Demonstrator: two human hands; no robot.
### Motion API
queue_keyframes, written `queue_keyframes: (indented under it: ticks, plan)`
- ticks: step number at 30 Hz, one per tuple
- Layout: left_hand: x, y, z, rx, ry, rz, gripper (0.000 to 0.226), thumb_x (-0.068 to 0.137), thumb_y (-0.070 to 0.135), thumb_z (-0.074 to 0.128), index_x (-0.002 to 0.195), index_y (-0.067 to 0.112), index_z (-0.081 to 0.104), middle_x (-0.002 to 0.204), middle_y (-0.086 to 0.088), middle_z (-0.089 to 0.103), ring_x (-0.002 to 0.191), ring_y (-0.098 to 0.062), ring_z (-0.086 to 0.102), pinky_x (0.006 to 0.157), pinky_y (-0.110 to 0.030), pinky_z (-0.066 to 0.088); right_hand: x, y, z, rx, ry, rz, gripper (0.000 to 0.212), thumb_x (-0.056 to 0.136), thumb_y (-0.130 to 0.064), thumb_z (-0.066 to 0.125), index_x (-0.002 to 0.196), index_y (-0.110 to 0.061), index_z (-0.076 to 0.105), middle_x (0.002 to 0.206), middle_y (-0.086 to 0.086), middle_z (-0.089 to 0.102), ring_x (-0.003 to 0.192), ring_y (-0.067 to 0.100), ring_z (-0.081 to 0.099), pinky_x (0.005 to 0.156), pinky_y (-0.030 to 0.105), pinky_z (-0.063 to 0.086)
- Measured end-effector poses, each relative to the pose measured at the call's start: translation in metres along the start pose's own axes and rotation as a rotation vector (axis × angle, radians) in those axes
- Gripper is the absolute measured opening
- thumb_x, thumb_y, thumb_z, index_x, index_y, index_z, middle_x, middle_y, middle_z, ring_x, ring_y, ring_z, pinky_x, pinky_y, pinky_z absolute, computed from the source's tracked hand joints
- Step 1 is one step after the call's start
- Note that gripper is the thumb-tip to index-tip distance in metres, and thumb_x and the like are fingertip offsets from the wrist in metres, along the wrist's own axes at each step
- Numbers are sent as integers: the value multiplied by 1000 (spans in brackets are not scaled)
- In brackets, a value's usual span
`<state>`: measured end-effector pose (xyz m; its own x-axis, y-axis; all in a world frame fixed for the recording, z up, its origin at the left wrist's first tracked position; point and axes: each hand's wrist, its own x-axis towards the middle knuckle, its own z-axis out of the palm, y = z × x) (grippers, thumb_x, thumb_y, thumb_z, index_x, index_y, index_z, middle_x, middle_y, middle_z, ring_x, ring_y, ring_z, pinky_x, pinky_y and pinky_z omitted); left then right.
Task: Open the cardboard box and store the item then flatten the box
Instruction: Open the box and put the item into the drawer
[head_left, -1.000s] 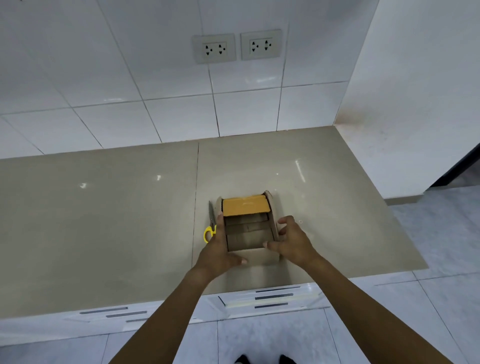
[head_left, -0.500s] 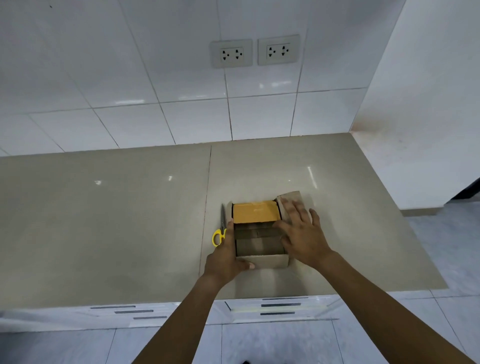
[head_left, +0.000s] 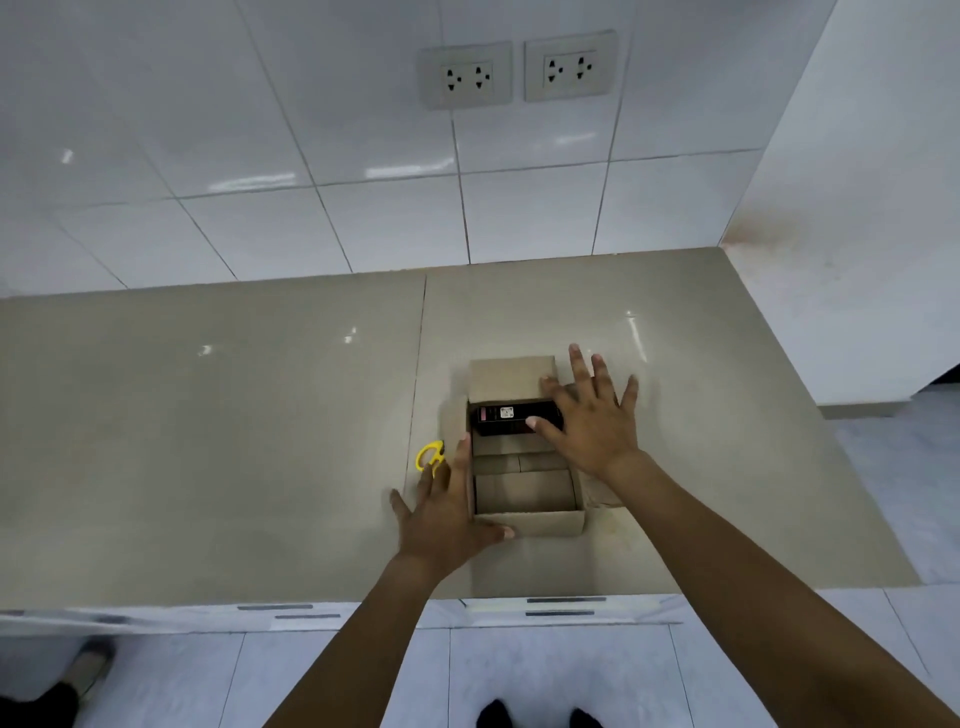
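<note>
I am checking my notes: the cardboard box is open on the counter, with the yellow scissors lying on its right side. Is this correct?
Not quite. In the head view the yellow scissors lie on the left side of the open cardboard box, partly under the left hand. The rest is correct.

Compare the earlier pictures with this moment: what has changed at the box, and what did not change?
The far flap of the cardboard box, orange with tape before, is folded back flat, uncovering a dark item inside. The right hand went from the box's right edge to pressing the right flap outward, fingers spread. The left hand opened, flat by the left wall. Box and yellow scissors stayed in place.
</note>
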<state>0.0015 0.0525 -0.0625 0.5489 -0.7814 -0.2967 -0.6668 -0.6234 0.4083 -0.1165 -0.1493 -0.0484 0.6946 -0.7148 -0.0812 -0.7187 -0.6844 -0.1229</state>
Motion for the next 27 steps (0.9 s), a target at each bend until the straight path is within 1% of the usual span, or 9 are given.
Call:
queue_keyframes:
  ticks: [5,7,9,11,13,16,18,22,27]
  plan:
    - [4,2,0,224,-4,-1,124,58,87,50,139,42,-33,163,-4,-5,149,-27,-13,105,-77,-3,11,-7,4,175,-202,85,74,86,-74,22,147,-31,26,162,2,2,148,29,2,113,65,6]
    - [3,2,0,272,-9,-12,125,58,89,46,136,41,-40,163,-4,-9,149,-27,-16,104,-77,-5,13,-10,0,8,-129,20,72,88,-70,26,144,-25,31,162,6,2,148,31,2,112,66,2]
    - [4,2,0,348,-10,-28,124,60,91,41,130,38,-47,162,-6,-14,147,-29,-21,100,-77,-11,9,-16,-1,-180,60,-120,73,89,-65,29,144,-17,32,162,10,3,148,31,0,111,66,-2]
    - [4,5,-1,453,4,-44,122,61,93,34,130,34,-47,161,-8,-19,145,-35,-25,95,-78,-17,0,-26,4,-231,162,-281,74,91,-61,27,150,-16,23,162,7,4,149,26,-2,114,63,0]
    - [2,10,-5,564,8,-50,120,62,94,28,133,30,-45,160,-8,-23,142,-41,-28,91,-80,-22,-11,-35,15,-254,95,-379,73,93,-59,26,153,-21,8,162,3,-3,149,22,-5,115,59,-2]
    - [2,20,-9,641,-12,-83,119,63,94,25,133,27,-44,158,-8,-28,139,-44,-32,87,-82,-24,-14,-36,26,-343,-6,-369,73,94,-58,26,152,-25,-1,161,3,-12,148,22,-8,113,62,-6]
    - [3,24,-11,627,-37,-111,118,64,93,27,134,28,-43,158,-8,-29,139,-43,-33,86,-82,-23,-13,-37,27,-339,-2,-361,71,94,-55,31,152,-25,4,162,3,-11,148,23,-6,111,64,-5]
    - [0,24,-12,559,-63,-137,117,67,91,33,135,32,-42,158,-10,-28,140,-42,-32,90,-82,-19,-18,-45,24,-168,53,-327,53,90,-37,48,140,-24,35,162,2,7,149,21,7,113,65,0]
    - [-2,25,-13,544,-99,-139,120,66,91,35,136,32,-42,158,-11,-29,140,-41,-32,90,-82,-18,-28,-43,27,-164,53,-309,50,86,-24,58,133,-23,40,158,2,25,145,18,24,116,60,-1]
